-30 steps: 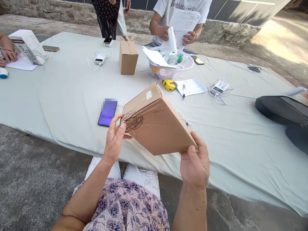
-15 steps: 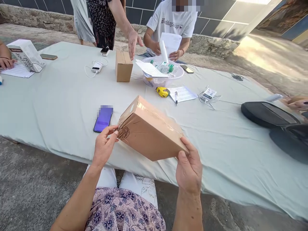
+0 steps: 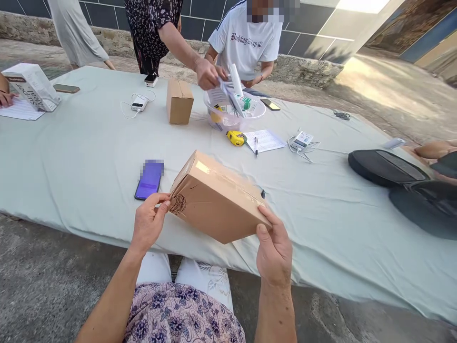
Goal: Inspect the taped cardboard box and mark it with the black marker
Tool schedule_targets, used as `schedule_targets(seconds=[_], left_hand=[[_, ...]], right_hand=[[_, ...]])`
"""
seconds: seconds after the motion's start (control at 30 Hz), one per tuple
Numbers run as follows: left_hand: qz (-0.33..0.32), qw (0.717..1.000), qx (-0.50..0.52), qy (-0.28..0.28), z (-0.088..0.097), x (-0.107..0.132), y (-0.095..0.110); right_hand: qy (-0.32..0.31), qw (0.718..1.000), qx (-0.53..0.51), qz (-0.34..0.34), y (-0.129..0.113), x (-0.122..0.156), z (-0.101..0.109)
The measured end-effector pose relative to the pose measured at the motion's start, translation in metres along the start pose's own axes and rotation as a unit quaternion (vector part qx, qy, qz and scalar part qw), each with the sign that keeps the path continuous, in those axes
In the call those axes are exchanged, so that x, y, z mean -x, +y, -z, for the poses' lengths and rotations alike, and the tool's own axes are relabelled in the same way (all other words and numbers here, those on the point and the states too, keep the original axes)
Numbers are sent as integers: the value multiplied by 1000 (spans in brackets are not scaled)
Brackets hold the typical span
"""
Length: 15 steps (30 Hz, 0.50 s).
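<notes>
A brown cardboard box [image 3: 217,205] is held tilted over the near edge of the table. It has tape along its upper side and a black scribble near its left corner. My left hand [image 3: 150,219] pinches the box's left corner, at the edge of a flap, between thumb and fingertips. Around the right corner, my right hand [image 3: 274,247] is closed, thumb on the near face and fingers over the upper side. Just beyond my left hand lies a phone [image 3: 148,181] with a lit purple screen.
A smaller carton [image 3: 179,107], a plastic basket [image 3: 257,114] with bottles and papers, and a yellow tape measure [image 3: 236,138] stand farther back. A pen [image 3: 256,147] lies on a paper sheet. At right is an open black case [image 3: 389,169]. Across the table, a person's hand [image 3: 207,74] grips papers.
Both my hands keep their hold on the box, which looks nearly unmoved. Across the table, the standing person's hand has moved from beside the carton to papers at the basket.
</notes>
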<state>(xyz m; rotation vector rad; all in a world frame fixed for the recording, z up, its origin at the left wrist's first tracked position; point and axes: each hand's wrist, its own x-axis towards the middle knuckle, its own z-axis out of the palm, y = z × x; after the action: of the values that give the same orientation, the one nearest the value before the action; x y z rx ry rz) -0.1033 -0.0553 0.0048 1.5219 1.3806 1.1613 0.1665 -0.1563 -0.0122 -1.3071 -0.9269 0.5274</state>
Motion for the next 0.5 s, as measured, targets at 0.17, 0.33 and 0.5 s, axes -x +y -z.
schedule_targets(seconds=[0.17,0.33,0.5], left_hand=[[18,1000,23,6,0,-1,-3],[42,999,21,2,-2,-1,-6],[65,996,59,-25,-2,0,-5]], right_hand=[[-1,1000,26,17,-1,1,-3],[2,998,57,14,-4,-1,-5],[-6,996,70,57,-10,1,-6]])
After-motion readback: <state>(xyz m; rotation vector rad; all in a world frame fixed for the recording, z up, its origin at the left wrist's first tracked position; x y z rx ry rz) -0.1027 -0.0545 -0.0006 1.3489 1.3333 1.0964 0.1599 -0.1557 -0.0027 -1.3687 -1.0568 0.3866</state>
